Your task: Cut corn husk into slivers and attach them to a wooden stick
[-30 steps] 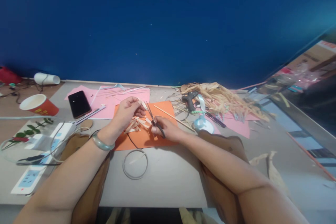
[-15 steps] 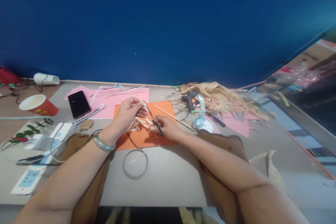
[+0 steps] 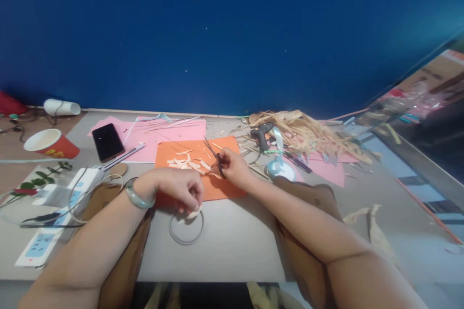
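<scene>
My left hand, with a jade-like bangle at the wrist, pinches a small pale piece that looks like dried husk. It hovers over a thin grey ring on the table's near side. My right hand grips dark scissors, blades pointing up and away over the orange sheet. Several short cream-coloured strips lie scattered on that sheet, between the two hands.
A glue gun, a ribbon roll and a heap of dried husk lie right of the sheet. On the left are a phone, a red paper cup and a power strip with cables.
My left hand has come down from beside the scissors to the grey ring, uncovering the strips on the orange sheet. My right hand has shifted slightly up and right with the scissors.
</scene>
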Demonstrator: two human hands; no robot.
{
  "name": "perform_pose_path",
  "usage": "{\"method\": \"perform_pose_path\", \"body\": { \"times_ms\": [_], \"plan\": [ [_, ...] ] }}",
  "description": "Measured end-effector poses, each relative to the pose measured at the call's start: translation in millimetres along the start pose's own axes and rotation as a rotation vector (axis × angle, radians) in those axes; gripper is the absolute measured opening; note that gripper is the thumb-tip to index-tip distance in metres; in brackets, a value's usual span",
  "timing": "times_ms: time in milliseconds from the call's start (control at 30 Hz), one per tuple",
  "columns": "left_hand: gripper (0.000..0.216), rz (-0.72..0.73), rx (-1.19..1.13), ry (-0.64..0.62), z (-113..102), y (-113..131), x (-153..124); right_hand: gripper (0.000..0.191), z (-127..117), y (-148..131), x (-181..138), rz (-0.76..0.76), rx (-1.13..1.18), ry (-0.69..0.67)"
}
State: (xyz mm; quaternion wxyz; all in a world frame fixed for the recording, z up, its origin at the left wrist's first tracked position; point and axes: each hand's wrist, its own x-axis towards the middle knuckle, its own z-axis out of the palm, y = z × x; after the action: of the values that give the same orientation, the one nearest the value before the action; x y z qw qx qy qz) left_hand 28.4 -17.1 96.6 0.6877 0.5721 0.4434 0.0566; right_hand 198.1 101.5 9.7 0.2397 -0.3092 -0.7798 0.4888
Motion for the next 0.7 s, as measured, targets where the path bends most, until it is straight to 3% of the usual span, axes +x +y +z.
{"method": "perform_pose_path", "body": {
  "times_ms": [67, 167, 300, 433, 533, 633, 700],
  "plan": [
    [0.007, -0.066, 0.072, -0.06, 2.7, -1.1, 3.8, 0.027, 2.0, 1.9, -1.5, -0.031, -0.09, 0.001],
    [0.006, -0.048, 0.141, -0.066, 2.6, -6.9, 10.6, 0.021, 4.8, 3.1, -3.5, -0.05, -0.221, -0.007],
    [0.011, -0.001, 0.182, 0.041, -2.0, -15.3, 15.5, 0.017, 5.5, 2.1, -4.5, -0.056, -0.347, -0.032],
    [0.016, 0.059, 0.26, 0.258, -9.5, -22.9, 22.4, 0.015, 4.0, 1.0, -3.8, -0.047, -0.414, -0.027],
    [0.013, 0.038, 0.345, 0.507, -16.2, -29.4, 29.3, 0.016, 3.2, 2.4, -2.4, -0.021, -0.384, -0.018],
    [0.009, 0.045, 0.335, 0.754, -20.5, -34.1, 34.0, 0.021, 2.8, 2.2, -0.9, -0.004, -0.232, 0.0],
    [0.011, 0.058, 0.229, 0.85, -20.9, -34.6, 35.5, 0.024, 2.0, -1.5, -0.7, 0.005, -0.063, -0.002]
  ]
}}
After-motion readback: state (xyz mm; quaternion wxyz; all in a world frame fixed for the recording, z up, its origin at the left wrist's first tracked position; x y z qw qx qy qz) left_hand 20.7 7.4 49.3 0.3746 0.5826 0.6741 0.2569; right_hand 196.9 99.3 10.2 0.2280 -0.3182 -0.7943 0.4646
